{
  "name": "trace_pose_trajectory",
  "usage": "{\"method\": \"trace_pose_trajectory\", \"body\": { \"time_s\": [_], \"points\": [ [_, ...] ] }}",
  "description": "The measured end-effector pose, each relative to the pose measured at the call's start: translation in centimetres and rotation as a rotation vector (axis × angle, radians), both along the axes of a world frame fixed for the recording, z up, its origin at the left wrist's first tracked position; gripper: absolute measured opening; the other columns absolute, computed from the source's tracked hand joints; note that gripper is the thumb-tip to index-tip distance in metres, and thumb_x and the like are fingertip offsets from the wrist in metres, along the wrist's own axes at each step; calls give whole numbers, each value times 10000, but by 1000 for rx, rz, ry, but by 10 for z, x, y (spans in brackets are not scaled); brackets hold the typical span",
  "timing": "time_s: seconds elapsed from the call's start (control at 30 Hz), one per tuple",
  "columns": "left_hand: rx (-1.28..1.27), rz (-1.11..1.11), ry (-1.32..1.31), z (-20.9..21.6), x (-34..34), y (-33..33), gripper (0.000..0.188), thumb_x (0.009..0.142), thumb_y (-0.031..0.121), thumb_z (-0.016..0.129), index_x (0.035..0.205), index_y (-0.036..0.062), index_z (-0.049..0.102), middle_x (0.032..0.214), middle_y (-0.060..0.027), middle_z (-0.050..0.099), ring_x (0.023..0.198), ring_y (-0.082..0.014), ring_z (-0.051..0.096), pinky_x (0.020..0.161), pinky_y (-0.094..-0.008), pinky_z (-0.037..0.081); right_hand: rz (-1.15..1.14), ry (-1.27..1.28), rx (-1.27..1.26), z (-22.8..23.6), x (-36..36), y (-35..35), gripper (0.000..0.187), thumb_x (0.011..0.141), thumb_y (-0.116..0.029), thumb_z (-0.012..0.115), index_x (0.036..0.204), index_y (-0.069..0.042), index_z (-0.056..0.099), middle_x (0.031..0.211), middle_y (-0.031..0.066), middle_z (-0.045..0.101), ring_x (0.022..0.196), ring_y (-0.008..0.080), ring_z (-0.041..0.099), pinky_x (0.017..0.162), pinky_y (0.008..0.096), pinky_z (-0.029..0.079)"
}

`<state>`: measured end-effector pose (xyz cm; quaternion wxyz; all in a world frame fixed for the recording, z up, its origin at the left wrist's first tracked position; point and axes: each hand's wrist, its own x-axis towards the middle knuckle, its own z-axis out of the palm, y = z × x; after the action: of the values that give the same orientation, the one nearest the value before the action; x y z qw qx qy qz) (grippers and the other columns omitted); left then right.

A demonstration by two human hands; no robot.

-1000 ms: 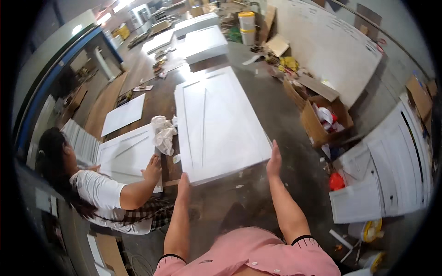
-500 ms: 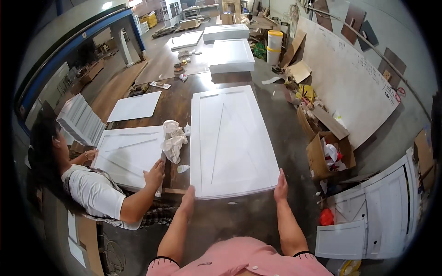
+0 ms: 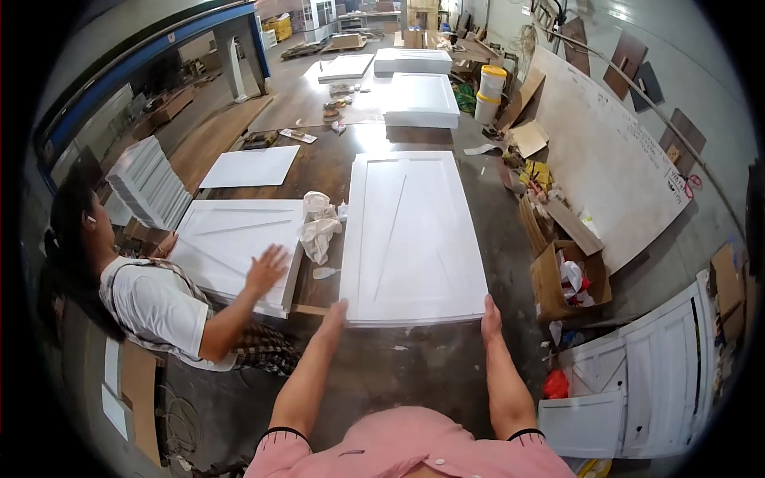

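A white cabinet door point(image 3: 418, 239) with a raised frame and slanted strips lies in front of me, and its edges show more than one layer. My left hand point(image 3: 336, 315) holds its near left corner. At the near right corner my right hand point(image 3: 492, 319) grips the side edge; the fingers under the edge are hidden. To the left, another white door with slanted strips point(image 3: 231, 239) lies before a co-worker, whose spread hand point(image 3: 267, 269) is over its surface. Between the two doors are a crumpled whitish cloth point(image 3: 320, 231) and a small white bottle point(image 3: 325, 272).
A plain white panel point(image 3: 249, 166) lies on the dark table beyond the co-worker's door, with stacked white panels point(image 3: 147, 183) to its left. More white doors point(image 3: 421, 99) are piled farther back. On the right stand a cardboard box point(image 3: 550, 279) and a leaning whiteboard point(image 3: 598, 151).
The view has tilted and swung slightly left. My hands stay at the door's near corners. The co-worker's near hand has moved from the door's edge inward over its surface.
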<state>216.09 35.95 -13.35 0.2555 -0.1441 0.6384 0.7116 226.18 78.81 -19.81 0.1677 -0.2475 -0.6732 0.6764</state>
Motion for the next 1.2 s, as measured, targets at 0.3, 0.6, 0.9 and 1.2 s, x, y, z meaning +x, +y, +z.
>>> {"method": "trace_pose_trajectory", "body": {
  "time_s": [0.3, 0.6, 0.9, 1.2],
  "points": [
    [-118, -22, -125, -63, -25, -31, 656, 943, 651, 578, 1394, 174, 573, 1341, -56, 617, 1179, -248, 547, 919, -440, 418, -58, -79, -51, 1, 2, -16, 707, 1091, -527, 460, 1419, 89, 571, 1440, 136, 609, 1344, 237, 533, 1147, 333, 368],
    [-3, -102, -139, -65, 107, -30, 732, 961, 469, 684, 1435, 40, 327, 1330, -156, 493, 1193, -280, 546, 794, -432, 558, 65, 3, -172, -11, 120, 24, 635, 1096, -461, 478, 1414, 80, 577, 1400, 131, 632, 1288, 232, 580, 1128, 359, 401],
    [137, -70, -146, -14, 150, 30, 798, 996, 508, 612, 1576, 62, 294, 1453, -134, 526, 1299, -281, 550, 1081, -446, 476, -172, 402, -878, 34, 182, -141, 894, 941, -790, 482, 1627, -233, 347, 1623, 20, 437, 1467, 269, 407, 1189, 489, 333],
    [130, -361, -143, -29, 201, 63, 880, 1016, 584, 575, 1591, 2, 252, 1481, -190, 508, 1347, -319, 528, 1139, -456, 441, -374, 215, -913, 59, 188, -125, 780, 977, -612, 471, 1557, -93, 421, 1500, 100, 528, 1344, 351, 501, 1130, 520, 396]
  ]
}}
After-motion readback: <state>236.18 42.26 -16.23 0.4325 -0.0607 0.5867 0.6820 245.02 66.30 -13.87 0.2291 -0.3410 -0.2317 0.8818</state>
